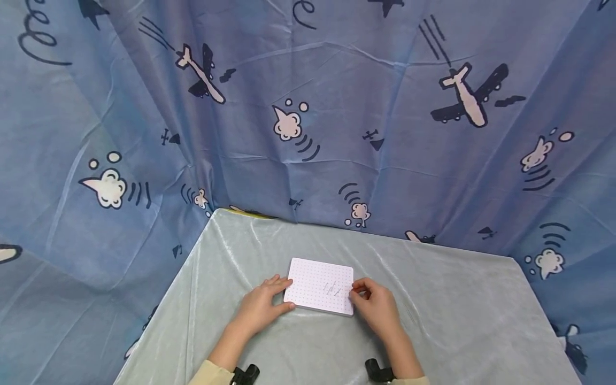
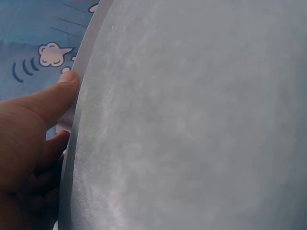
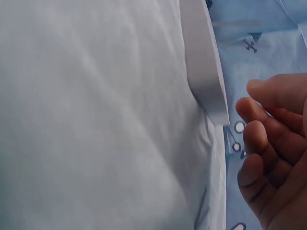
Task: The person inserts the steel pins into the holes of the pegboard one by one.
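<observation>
A white dotted notepad (image 1: 310,283) lies on the cloth-covered table, with several thin pen strokes (image 1: 332,289) on the right half of its top page. At its lower left corner, my left hand (image 1: 260,305) spreads thumb and fingers, with fingertips touching the left side and the thumb by the bottom edge. My right hand (image 1: 379,307) is at the right edge, its thumb and index fingertip close together and overlapping the page's border. In the right wrist view, the loosely bent fingers (image 3: 254,136) show nothing between them, beside the pad's pale side (image 3: 204,62).
Pale grey-green cloth (image 1: 269,342) covers the table and creases in places. A blue curtain (image 1: 332,96) printed with planes and clouds hangs behind and at both sides. A yellow strip (image 1: 250,214) shows at the table's far left edge. Dark devices (image 1: 245,374) sit at both wrists.
</observation>
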### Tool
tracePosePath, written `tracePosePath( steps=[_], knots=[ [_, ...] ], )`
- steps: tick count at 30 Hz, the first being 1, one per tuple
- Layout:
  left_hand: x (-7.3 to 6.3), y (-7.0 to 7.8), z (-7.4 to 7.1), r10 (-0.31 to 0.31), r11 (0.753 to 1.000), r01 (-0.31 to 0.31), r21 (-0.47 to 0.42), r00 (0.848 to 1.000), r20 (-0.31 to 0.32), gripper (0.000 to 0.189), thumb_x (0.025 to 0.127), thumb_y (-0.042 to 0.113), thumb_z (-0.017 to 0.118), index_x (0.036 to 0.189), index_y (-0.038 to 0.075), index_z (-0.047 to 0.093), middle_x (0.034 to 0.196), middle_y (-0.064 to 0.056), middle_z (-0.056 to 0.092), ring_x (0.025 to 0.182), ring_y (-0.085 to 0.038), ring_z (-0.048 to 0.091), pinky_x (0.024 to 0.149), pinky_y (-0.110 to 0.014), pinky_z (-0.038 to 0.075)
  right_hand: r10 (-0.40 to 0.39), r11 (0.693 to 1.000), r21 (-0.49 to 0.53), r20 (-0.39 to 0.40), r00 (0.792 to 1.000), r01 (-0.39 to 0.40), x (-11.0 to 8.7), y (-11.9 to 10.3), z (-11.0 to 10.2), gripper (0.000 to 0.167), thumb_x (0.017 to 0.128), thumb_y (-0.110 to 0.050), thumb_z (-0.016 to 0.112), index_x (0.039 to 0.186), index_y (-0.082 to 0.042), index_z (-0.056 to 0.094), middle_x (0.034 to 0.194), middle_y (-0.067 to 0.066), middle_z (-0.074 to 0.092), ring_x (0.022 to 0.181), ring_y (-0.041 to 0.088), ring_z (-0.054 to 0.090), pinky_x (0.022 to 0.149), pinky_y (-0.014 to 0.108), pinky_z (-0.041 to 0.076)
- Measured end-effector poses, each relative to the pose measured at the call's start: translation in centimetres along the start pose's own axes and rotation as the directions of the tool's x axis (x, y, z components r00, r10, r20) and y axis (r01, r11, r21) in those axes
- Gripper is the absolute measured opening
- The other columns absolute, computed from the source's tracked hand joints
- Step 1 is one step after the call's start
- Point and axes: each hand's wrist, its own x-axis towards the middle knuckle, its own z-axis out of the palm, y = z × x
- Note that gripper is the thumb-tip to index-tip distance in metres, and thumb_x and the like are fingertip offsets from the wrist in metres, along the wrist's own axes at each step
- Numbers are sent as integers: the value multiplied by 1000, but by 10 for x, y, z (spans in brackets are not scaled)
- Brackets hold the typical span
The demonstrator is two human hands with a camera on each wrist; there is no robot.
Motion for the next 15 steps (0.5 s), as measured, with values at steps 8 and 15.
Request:
tracePosePath(
  steps=[8, 15],
  knots=[
    [-1, 0, 0, 6, 1000, -6, 6, 1000, -2, 64, 94, 44, 87, 150, 20, 69, 154, -4, 65, 151, -33, 52, 114, -65, 48, 58, 997, -54, -34, 998, -60, -1, 17, -21, 11, 94, -8, 82, 104, -9, 80, 94, 1, 78, 75, 14, 61, 66, 30, 50],
    [-1, 2, 0, 0, 1000, 0, -2, 1000, -2, 63, 93, 42, 88, 150, 19, 70, 155, -4, 65, 151, -35, 52, 115, -66, 46, 92, 988, -116, -62, 994, -99, -6, 36, -43, 8, 98, -13, 79, 105, -10, 81, 97, 3, 78, 82, 19, 65, 71, 35, 54]
  ],
)
